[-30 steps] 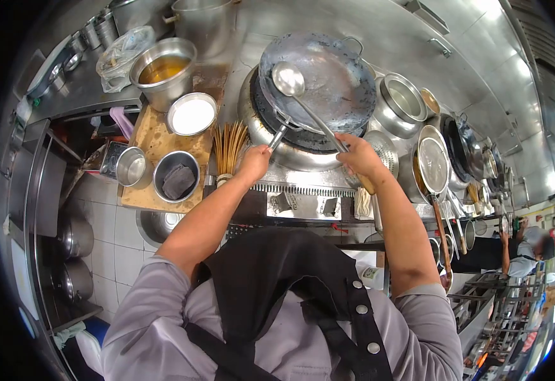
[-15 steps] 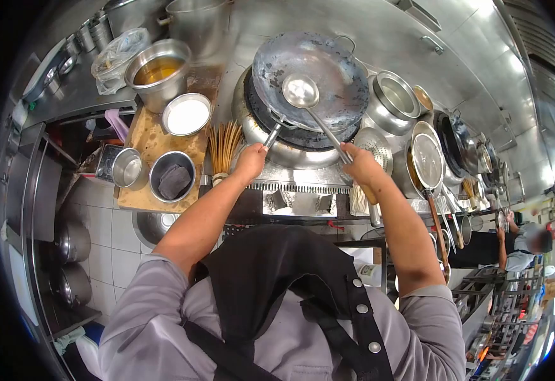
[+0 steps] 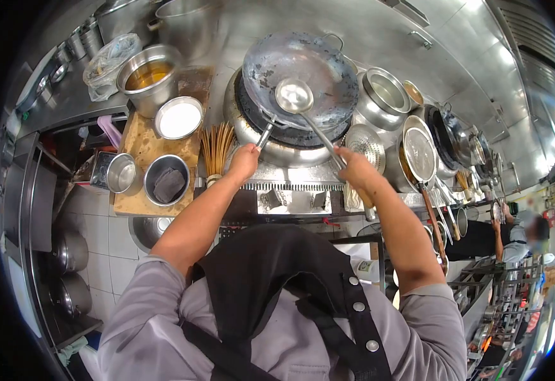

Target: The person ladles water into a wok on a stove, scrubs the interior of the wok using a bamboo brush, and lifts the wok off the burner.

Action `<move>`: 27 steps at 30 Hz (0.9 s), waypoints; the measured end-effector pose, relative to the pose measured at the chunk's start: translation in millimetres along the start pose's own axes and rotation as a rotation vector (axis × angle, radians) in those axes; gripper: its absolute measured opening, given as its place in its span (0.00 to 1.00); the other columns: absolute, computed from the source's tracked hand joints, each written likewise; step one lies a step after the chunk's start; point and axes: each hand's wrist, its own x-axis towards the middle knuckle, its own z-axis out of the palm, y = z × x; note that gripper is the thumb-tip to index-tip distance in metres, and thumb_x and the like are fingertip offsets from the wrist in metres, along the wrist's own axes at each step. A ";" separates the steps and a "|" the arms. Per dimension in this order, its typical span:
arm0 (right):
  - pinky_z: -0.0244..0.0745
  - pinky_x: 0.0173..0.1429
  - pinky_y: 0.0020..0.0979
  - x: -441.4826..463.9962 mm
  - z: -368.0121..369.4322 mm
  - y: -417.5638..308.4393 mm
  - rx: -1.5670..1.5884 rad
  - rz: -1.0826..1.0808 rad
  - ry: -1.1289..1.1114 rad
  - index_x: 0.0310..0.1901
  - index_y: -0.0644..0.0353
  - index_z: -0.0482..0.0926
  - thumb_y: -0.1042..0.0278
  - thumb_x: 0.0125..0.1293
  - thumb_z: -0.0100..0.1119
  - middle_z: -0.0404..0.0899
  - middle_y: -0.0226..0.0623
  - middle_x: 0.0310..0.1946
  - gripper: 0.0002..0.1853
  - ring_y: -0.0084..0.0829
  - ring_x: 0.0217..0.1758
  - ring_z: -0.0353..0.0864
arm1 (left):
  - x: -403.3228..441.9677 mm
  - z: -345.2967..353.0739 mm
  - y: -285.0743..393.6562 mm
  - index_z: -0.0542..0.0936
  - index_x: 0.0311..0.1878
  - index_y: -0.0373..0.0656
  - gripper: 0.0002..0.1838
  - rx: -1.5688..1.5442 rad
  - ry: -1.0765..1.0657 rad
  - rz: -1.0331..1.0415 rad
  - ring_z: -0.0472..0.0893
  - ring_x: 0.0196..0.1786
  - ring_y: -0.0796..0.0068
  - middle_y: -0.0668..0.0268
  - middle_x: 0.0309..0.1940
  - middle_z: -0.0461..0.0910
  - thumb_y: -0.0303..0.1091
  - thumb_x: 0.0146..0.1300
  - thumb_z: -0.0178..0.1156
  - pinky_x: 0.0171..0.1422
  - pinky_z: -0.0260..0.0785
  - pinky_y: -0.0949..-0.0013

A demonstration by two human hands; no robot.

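One head camera, facing forward and down
It looks from the wearer's head, over the chest and both forearms, to the wok (image 3: 322, 70) beyond; the wide, curved view takes in the worktop (image 3: 128, 198).

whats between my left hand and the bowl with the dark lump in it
The stick brush is between your left hand and that bowl, as the head view shows.

Wooden board (image 3: 142, 145); metal containers (image 3: 179, 119) on it.
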 end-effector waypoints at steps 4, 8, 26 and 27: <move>0.75 0.26 0.32 -6.3 -24.5 -1.2 0.286 0.089 -0.086 0.71 0.55 0.72 0.78 0.58 0.63 0.79 0.36 0.27 0.35 0.28 0.23 0.77 | 9.0 3.0 -8.0 0.79 0.39 0.35 0.15 -0.015 -0.042 0.000 0.77 0.29 0.55 0.53 0.26 0.79 0.39 0.75 0.55 0.39 0.68 0.54; 0.71 0.25 0.26 -64.0 -3.7 11.2 0.757 0.097 0.170 0.72 0.58 0.67 0.78 0.63 0.61 0.75 0.29 0.25 0.34 0.22 0.21 0.74 | 7.3 -4.1 -15.2 0.79 0.44 0.39 0.14 -0.027 -0.090 -0.053 0.72 0.21 0.67 0.62 0.22 0.75 0.41 0.76 0.53 0.26 0.62 0.61; 0.73 0.26 0.30 -190.5 70.6 147.0 0.411 0.376 0.229 0.72 0.68 0.67 0.78 0.61 0.64 0.80 0.39 0.29 0.35 0.25 0.23 0.78 | -82.3 -15.0 30.0 0.74 0.56 0.49 0.15 -0.468 -0.120 -0.296 0.65 0.15 0.81 0.69 0.22 0.72 0.48 0.80 0.48 0.16 0.58 0.73; 0.74 0.30 0.30 -188.0 73.4 157.3 0.465 0.404 0.177 0.72 0.66 0.67 0.77 0.61 0.64 0.81 0.39 0.31 0.35 0.26 0.26 0.79 | -81.4 -10.7 34.4 0.74 0.55 0.48 0.15 -0.448 -0.121 -0.341 0.65 0.15 0.80 0.69 0.22 0.71 0.48 0.80 0.48 0.16 0.58 0.72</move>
